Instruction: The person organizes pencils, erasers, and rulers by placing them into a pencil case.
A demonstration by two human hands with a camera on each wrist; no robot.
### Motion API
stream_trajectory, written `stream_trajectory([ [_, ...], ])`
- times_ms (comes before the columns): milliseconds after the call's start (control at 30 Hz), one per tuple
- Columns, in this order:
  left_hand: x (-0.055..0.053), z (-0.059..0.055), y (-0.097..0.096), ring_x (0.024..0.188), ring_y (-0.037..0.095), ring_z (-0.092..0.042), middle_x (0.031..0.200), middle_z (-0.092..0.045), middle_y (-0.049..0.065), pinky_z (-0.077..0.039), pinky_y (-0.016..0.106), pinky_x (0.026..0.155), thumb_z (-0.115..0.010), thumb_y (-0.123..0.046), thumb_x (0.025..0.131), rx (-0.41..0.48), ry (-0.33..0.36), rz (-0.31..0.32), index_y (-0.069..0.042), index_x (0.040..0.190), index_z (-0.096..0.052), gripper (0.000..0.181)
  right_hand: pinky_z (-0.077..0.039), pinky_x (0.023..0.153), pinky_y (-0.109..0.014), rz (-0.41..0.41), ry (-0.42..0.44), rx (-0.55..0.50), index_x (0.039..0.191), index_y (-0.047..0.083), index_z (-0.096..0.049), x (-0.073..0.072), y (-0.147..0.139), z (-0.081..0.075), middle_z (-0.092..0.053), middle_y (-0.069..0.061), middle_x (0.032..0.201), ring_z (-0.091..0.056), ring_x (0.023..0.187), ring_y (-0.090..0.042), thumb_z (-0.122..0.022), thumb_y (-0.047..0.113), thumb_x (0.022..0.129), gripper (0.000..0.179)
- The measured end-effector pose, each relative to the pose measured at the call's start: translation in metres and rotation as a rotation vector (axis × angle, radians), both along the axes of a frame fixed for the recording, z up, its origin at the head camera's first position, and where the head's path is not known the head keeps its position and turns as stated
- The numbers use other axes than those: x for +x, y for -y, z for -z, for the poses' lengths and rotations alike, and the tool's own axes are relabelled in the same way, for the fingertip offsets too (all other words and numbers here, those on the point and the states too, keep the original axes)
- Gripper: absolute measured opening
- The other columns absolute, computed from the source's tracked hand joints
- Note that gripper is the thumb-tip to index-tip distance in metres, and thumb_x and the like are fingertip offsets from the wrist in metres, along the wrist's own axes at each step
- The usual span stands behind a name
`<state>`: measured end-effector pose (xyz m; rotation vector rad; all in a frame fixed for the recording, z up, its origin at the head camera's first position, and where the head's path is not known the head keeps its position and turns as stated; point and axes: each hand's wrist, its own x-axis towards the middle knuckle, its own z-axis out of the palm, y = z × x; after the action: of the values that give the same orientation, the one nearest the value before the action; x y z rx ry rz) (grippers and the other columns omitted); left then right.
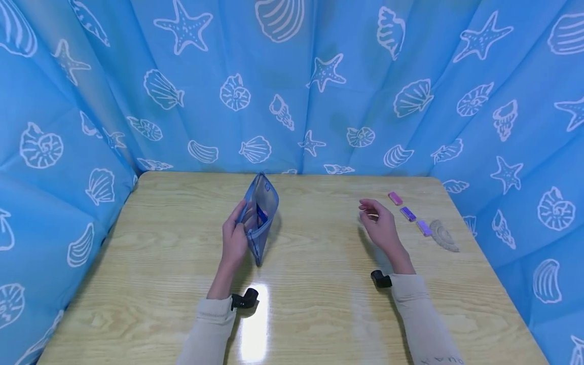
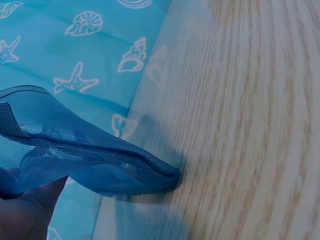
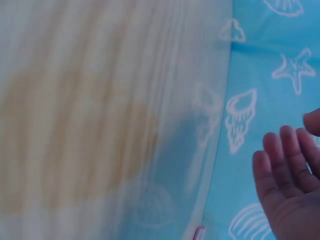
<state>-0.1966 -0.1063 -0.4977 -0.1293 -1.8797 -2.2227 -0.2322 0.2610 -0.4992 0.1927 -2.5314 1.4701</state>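
Observation:
My left hand (image 1: 234,238) grips the side of a blue mesh pouch (image 1: 259,246), thumb at its rim. The pouch is held upright with its mouth gaping, and a dark blue item (image 1: 261,215) shows inside it. In the left wrist view the mesh pouch (image 2: 110,160) slants down close over the table, and part of my left hand (image 2: 32,212) shows beneath it. My right hand (image 1: 379,223) hovers above the table with nothing in it. Its fingers (image 3: 274,175) are relaxed and slightly bent, the thumb apart from them.
Right of my right hand lie a small pink block (image 1: 395,198), a dark purple block (image 1: 408,214) and a lavender block (image 1: 424,227) in a slanting row. Beside them is a pale semicircular piece like a protractor (image 1: 442,235). A blue shell-print curtain (image 1: 292,116) surrounds the wooden table (image 1: 310,314).

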Motion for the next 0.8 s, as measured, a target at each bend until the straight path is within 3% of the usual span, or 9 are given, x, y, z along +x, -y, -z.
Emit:
stream_trajectory([
  [167, 0.001, 0.001, 0.000, 0.137, 0.044, -0.049, 0.149, -0.048, 0.029, -0.047, 0.048, 0.113, -0.020, 0.013, 0.092, 0.006, -0.001, -0.003, 0.007, 0.153, -0.035, 0.063, -0.047, 0.085, -0.005, 0.025, -0.003, 0.015, 0.133, -0.007, -0.058, 0.004, -0.019, 0.002, -0.064, -0.029, 0.123, -0.060, 0.108, -0.028, -0.056, 0.008, 0.102, 0.035],
  [433, 0.001, 0.001, 0.000, 0.138, 0.044, -0.049, 0.150, -0.048, 0.027, -0.046, 0.050, 0.113, -0.021, 0.012, 0.093, 0.000, 0.006, 0.001, 0.006, 0.154, -0.035, 0.062, -0.045, 0.082, -0.002, 0.088, -0.006, 0.067, 0.132, -0.009, -0.058, -0.002, -0.057, 0.004, -0.064, -0.030, 0.121, -0.055, 0.097, 0.004, -0.055, 0.007, 0.100, 0.036],
  [533, 0.001, 0.001, -0.001, 0.138, 0.043, -0.049, 0.151, -0.048, 0.026, -0.046, 0.049, 0.114, -0.021, 0.011, 0.094, -0.013, 0.006, 0.006, 0.004, 0.154, -0.035, 0.062, -0.044, 0.080, -0.001, 0.117, -0.002, 0.086, 0.131, -0.011, -0.059, -0.005, -0.072, 0.001, -0.064, -0.031, 0.120, -0.053, 0.094, 0.008, -0.055, 0.006, 0.099, 0.037],
  [633, 0.002, 0.001, -0.001, 0.138, 0.042, -0.049, 0.151, -0.048, 0.026, -0.046, 0.050, 0.113, -0.021, 0.011, 0.095, -0.010, 0.008, 0.004, 0.004, 0.154, -0.035, 0.062, -0.043, 0.077, -0.001, 0.134, 0.018, 0.133, 0.131, -0.011, -0.058, -0.010, -0.085, -0.003, -0.064, -0.031, 0.120, -0.054, 0.092, 0.003, -0.056, 0.007, 0.099, 0.037],
  [800, 0.004, 0.001, 0.000, 0.138, 0.043, -0.049, 0.150, -0.048, 0.027, -0.045, 0.051, 0.114, -0.021, 0.011, 0.095, 0.000, 0.010, 0.004, 0.004, 0.155, -0.034, 0.062, -0.043, 0.072, -0.007, 0.132, 0.084, 0.204, 0.133, -0.012, -0.056, -0.023, -0.100, -0.007, -0.062, -0.032, 0.121, -0.058, 0.101, -0.024, -0.055, 0.010, 0.100, 0.039],
])
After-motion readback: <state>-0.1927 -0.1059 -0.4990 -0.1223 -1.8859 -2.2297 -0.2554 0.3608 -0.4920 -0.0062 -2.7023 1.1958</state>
